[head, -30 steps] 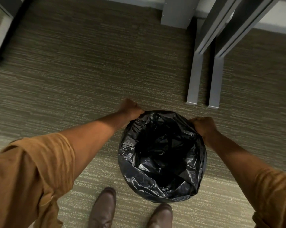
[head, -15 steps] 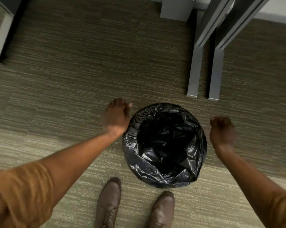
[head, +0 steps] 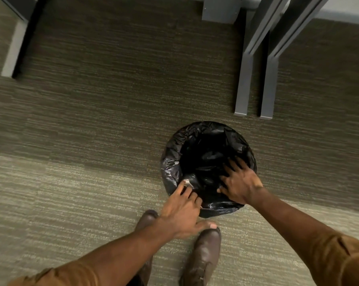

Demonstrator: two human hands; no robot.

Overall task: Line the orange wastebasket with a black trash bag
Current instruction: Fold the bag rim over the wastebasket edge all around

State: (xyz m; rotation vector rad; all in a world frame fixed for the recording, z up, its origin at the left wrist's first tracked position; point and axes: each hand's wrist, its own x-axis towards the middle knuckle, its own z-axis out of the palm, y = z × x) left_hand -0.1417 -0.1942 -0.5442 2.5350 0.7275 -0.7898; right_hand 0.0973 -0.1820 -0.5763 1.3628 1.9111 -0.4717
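On carpet (head: pixel 92 141), the thin, slippery bag (head: pixel 172 168) drapes the rim, best pinched there; left hand (head: pixel 182 215) and right hand (head: pixel 240 186) press it spread-fingered, gripping nothing.

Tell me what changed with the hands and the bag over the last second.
A second ago both hands gripped the far rim. They let go, swung out to the sides, and have now come to the near rim: the left hand at the edge, the right hand spread flat inside the black trash bag. The bag stays folded over the wastebasket; the shoes and desk legs are unchanged.
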